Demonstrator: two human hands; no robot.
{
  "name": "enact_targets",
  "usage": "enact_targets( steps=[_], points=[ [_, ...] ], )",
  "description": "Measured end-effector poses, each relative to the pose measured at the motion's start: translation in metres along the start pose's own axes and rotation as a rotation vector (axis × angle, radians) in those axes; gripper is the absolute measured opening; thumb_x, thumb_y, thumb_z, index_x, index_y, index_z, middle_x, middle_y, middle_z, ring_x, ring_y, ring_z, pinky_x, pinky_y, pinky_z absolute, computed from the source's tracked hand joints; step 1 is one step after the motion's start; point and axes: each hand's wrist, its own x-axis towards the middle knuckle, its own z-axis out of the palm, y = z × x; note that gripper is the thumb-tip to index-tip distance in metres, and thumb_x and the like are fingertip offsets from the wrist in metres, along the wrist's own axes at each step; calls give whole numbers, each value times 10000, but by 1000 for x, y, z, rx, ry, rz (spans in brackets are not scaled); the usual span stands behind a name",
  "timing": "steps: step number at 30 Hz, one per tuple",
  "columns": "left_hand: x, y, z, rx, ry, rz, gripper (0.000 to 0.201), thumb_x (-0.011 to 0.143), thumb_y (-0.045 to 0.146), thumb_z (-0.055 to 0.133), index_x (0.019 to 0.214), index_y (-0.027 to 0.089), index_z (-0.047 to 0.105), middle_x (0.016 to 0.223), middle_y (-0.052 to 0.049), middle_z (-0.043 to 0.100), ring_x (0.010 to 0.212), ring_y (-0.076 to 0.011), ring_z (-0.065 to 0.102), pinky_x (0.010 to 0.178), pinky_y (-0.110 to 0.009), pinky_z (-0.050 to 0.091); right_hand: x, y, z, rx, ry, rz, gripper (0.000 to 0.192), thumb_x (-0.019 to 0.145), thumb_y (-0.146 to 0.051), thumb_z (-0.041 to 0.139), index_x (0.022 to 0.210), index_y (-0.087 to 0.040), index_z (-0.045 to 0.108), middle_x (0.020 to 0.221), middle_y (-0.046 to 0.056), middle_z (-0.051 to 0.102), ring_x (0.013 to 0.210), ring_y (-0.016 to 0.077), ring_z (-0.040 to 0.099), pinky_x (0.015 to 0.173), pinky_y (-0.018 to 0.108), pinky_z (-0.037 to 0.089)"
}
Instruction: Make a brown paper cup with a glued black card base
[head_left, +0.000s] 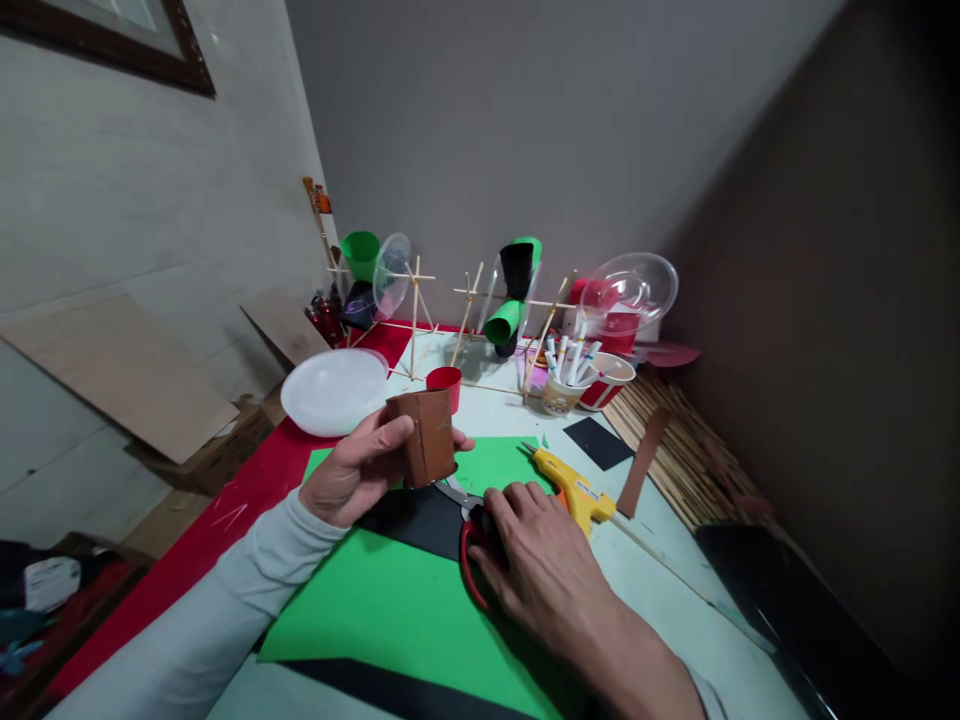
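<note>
My left hand [367,462] is wrapped around a small brown cup-like tube [426,437], holding it upright above the green sheet. A seam runs down its near side. Scissors [474,560] with red and black handles are gripped in my right hand [536,545]. Their blades reach to the bottom edge of the brown tube; whether they cut into it I cannot tell. Beneath both hands lie a green foam or paper sheet [375,590] and a black piece [412,522]. A yellow glue gun [574,487] lies just beyond my right hand.
Behind stand a stick frame [415,320], a small red cup [444,380], a white plate [335,392] and a paper cup of markers [562,395]. To the right are a black square [598,443], a brown strip [643,462] and a bamboo mat [675,460].
</note>
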Motion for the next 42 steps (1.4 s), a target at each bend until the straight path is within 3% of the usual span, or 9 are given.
enact_targets(
  steps=[5,9,13,17,22,28,31,35,42],
  points=[
    [4,-17,10,-260,122,-113,375,845,399,713,1105,137,649,994,-138,803,1038,-330,754,1019,-493,547,-1,6,6,107,71,-21,212,974,-287,530,1088,-152,646,1101,142,665,1024,318,614,912,475,483],
    [-1,-19,13,-356,156,-168,334,852,346,707,1103,128,680,987,-130,811,1008,-311,766,963,-452,595,-1,10,5,510,228,-46,176,993,-268,519,1066,-160,637,1011,101,692,904,241,644,807,379,506],
    [-6,-17,17,-423,70,-162,404,783,395,780,1084,133,725,1003,-125,818,1027,-315,760,908,-412,632,-2,8,0,948,260,-43,146,995,-320,584,1054,-204,649,968,39,723,822,178,665,791,327,512],
    [-11,-23,18,-366,0,-98,478,714,390,865,1128,189,740,1093,-87,809,1117,-329,728,930,-391,623,-5,1,-2,1278,213,-43,295,922,-346,703,1175,-219,622,938,14,713,838,167,682,785,298,549],
    [-17,-35,22,-263,-13,17,472,766,383,840,1198,231,727,1234,-74,768,1137,-339,713,906,-418,631,-5,-5,0,1170,222,44,520,822,-413,805,1267,-247,591,920,8,699,805,190,681,759,333,560],
    [-26,-31,38,-54,50,14,544,776,355,825,1279,217,671,1371,-86,691,1292,-357,611,1082,-455,525,-4,-3,3,1098,180,64,596,799,-401,809,1312,-222,566,1171,93,707,980,273,696,884,449,570],
    [-28,-32,39,89,73,50,578,737,338,864,1262,208,662,1320,-90,712,1226,-330,649,1041,-402,539,-3,-1,5,1150,152,35,601,797,-385,810,1314,-207,558,1175,101,710,1052,298,687,923,472,566],
    [-31,-35,37,178,72,153,550,744,280,869,1243,226,643,1221,-57,743,1121,-256,691,979,-309,549,-2,1,6,1242,155,-66,575,821,-297,801,1327,-199,545,1361,113,651,1230,289,629,1038,438,518],
    [-34,-40,39,207,67,199,571,753,194,860,1260,299,619,1249,4,708,1165,-207,657,1011,-246,512,-3,1,4,1340,100,-96,554,809,-250,817,1299,-215,560,1237,86,698,1094,263,673,969,405,532]
  ],
)
